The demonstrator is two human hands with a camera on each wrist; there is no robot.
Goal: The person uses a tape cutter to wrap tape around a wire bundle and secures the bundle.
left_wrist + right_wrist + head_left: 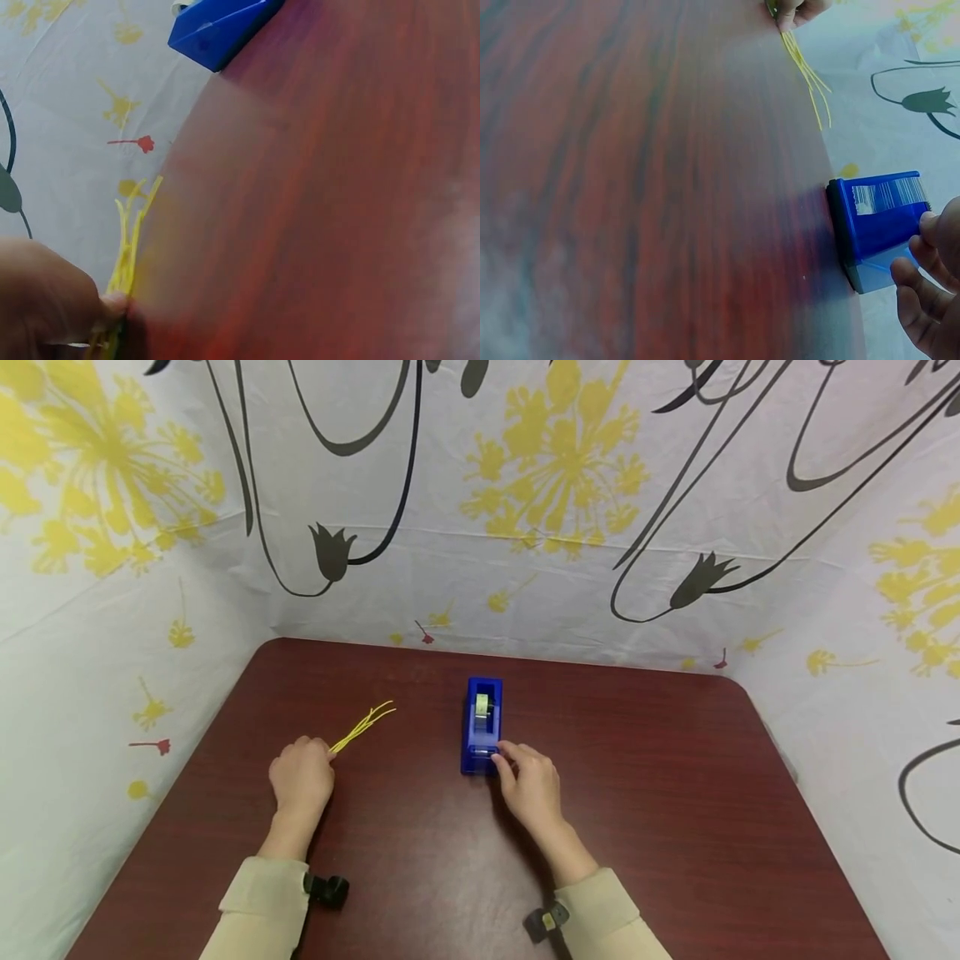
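A bundle of thin yellow strands [363, 727] is gripped by my left hand [302, 777], its loose ends fanning out toward the upper right; the left wrist view shows the strands [129, 251] rising from between thumb and fingers [45, 300]. A blue tape dispenser [471, 743] stands at the middle of the table, holding a roll of tape [482, 703]. My right hand [532, 785] is at its near end, thumb and index finger at the cutter edge. In the right wrist view those fingertips touch the dispenser [885, 229]; whether they pinch tape is too small to tell.
The dark red-brown table [660, 793] has rounded far corners. Behind and beside it hangs white cloth [405, 618] with yellow and grey plant prints. Small black devices are strapped at the left wrist [327, 891] and right wrist [546, 922].
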